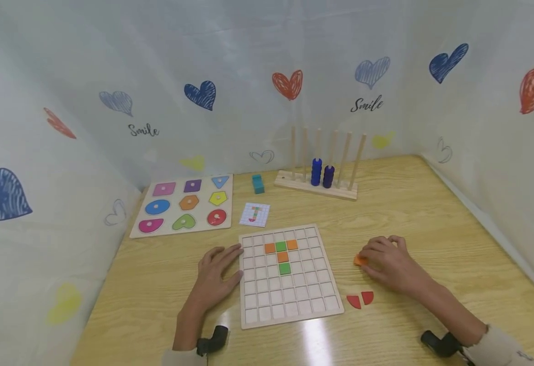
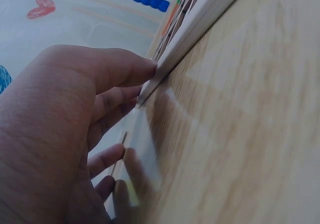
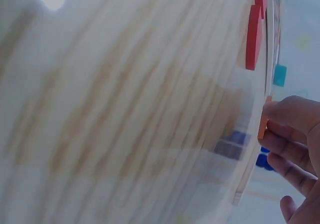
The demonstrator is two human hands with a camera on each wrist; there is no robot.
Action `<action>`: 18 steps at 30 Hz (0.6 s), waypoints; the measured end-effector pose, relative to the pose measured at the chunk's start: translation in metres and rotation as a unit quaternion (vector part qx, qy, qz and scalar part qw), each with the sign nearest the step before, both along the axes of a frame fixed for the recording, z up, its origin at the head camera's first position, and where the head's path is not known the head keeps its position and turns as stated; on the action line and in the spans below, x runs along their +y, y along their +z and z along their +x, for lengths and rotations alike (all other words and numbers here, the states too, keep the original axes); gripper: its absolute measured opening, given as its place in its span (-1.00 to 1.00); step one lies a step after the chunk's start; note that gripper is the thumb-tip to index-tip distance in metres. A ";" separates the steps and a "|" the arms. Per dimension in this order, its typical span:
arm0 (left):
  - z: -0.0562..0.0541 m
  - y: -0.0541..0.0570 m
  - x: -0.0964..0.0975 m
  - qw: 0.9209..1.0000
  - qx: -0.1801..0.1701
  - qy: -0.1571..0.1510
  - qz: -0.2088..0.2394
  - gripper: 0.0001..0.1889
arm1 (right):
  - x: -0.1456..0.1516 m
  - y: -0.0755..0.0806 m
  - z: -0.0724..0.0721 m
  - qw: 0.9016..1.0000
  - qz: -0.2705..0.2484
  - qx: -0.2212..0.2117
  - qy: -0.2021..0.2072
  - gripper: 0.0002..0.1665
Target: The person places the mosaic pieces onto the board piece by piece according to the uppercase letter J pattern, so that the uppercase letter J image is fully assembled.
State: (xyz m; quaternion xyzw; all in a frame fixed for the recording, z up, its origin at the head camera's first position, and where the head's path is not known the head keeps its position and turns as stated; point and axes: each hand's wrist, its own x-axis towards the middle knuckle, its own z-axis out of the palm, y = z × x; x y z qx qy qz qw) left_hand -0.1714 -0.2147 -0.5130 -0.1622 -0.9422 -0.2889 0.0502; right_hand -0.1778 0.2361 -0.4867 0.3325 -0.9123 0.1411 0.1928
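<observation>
Centre-right, an orange tile (image 1: 359, 261) is being pinched by the right hand (image 1: 387, 262)! Mid-frame, five tiles (image 1: 283, 256) are being held in the board (image 1: 288, 295), touched by the relaxed left hand (image 1: 216, 277); two red pieces (image 1: 354, 301) are being left off.

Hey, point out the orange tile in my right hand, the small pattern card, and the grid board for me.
Orange tile (image 1: 358, 261): head view, its uncovered end.
Pattern card (image 1: 255, 215): head view, its printed face.
Grid board (image 1: 288, 295): head view, a bare square in its lower half.
</observation>
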 end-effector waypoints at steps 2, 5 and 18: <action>0.000 0.000 0.000 1.000 0.000 0.001 0.000 -0.40 | -0.003 0.002 -0.001 1.000 -0.005 0.005 0.011 -0.70; 0.001 0.000 0.000 1.000 -0.001 0.001 0.001 -0.40 | -0.010 0.005 -0.003 0.999 -0.014 0.014 0.028 -0.70; 0.000 0.002 -0.001 1.000 -0.001 -0.003 -0.001 -0.41 | -0.038 0.008 -0.006 0.997 -0.033 0.027 0.071 -0.66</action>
